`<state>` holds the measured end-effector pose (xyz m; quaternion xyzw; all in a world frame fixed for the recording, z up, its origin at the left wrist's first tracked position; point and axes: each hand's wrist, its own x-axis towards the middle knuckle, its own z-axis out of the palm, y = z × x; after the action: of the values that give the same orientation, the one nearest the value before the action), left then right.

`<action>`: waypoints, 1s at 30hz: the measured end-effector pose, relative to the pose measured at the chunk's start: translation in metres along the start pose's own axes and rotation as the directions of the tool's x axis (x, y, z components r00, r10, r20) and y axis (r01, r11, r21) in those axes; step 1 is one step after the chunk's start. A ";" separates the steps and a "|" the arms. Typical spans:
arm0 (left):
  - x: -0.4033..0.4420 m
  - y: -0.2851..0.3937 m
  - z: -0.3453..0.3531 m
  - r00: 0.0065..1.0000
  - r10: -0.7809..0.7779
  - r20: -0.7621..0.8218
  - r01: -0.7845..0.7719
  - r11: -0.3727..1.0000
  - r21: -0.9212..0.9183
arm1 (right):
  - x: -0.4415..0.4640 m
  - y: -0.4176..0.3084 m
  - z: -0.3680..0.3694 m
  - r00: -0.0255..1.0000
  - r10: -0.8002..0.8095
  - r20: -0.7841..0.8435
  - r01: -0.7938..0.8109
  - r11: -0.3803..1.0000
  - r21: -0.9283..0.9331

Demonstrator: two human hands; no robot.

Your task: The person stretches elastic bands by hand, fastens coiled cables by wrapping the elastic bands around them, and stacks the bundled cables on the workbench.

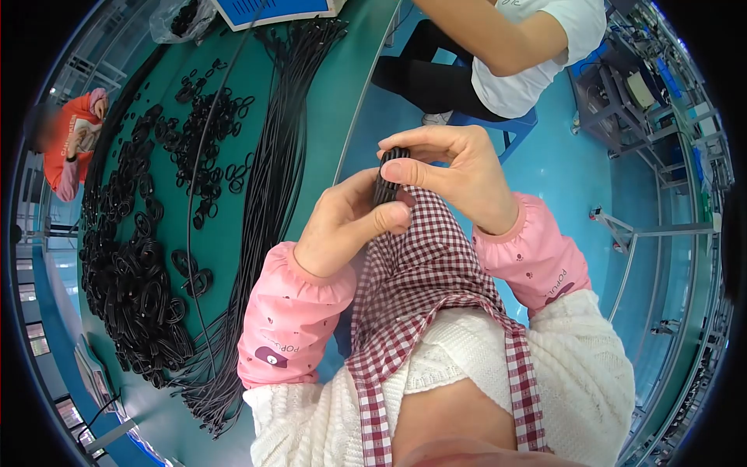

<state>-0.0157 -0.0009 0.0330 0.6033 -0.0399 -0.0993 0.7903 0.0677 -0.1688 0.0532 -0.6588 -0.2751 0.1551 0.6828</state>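
A small coiled bundle of black cable point(387, 177) is held between my two hands, above the checked apron on my lap. My left hand point(348, 220) grips its lower end, with the thumb in front. On the upper end, my right hand point(449, 165) pinches with thumb and fingers. Part of the bundle is hidden behind my thumbs. To the left, on the green table point(175, 229), runs a long sheaf of straight black cables point(274, 148).
Piled black coils point(144, 311) lie along the table's far left, with smaller black loops point(204, 136) nearer the middle. A blue-and-white box point(272, 9) and a plastic bag point(177, 22) sit at the top. One person sits at upper right, another in orange at far left.
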 end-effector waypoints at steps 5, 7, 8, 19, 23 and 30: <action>0.000 -0.002 -0.013 0.991 -0.085 0.103 0.094 0.992 -0.085 | 0.005 -0.005 -0.002 1.000 0.019 0.018 -0.019 1.000 -0.007; 0.001 -0.002 -0.014 0.988 -0.097 0.118 0.109 0.989 -0.096 | 0.006 -0.003 -0.003 0.999 0.017 0.034 -0.017 1.000 0.016; 0.001 -0.003 -0.014 0.987 -0.104 0.122 0.116 0.989 -0.091 | 0.006 -0.001 -0.003 0.999 0.007 0.044 -0.008 1.000 0.018; 0.005 -0.006 -0.021 0.982 -0.012 0.191 0.068 0.955 -0.289 | 0.007 -0.006 -0.008 1.000 0.011 0.017 -0.011 1.000 -0.010; 0.005 -0.012 -0.018 0.996 0.023 0.091 -0.012 0.993 -0.118 | 0.006 -0.004 -0.009 1.000 -0.009 0.017 0.010 0.996 -0.091; 0.000 -0.007 -0.007 0.996 0.091 -0.011 -0.090 0.994 0.055 | 0.005 -0.005 -0.013 0.996 -0.034 0.086 0.043 0.994 -0.099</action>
<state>-0.0155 0.0038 0.0248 0.6228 -0.0647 -0.0585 0.7775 0.0785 -0.1773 0.0591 -0.6801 -0.3236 0.1553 0.6393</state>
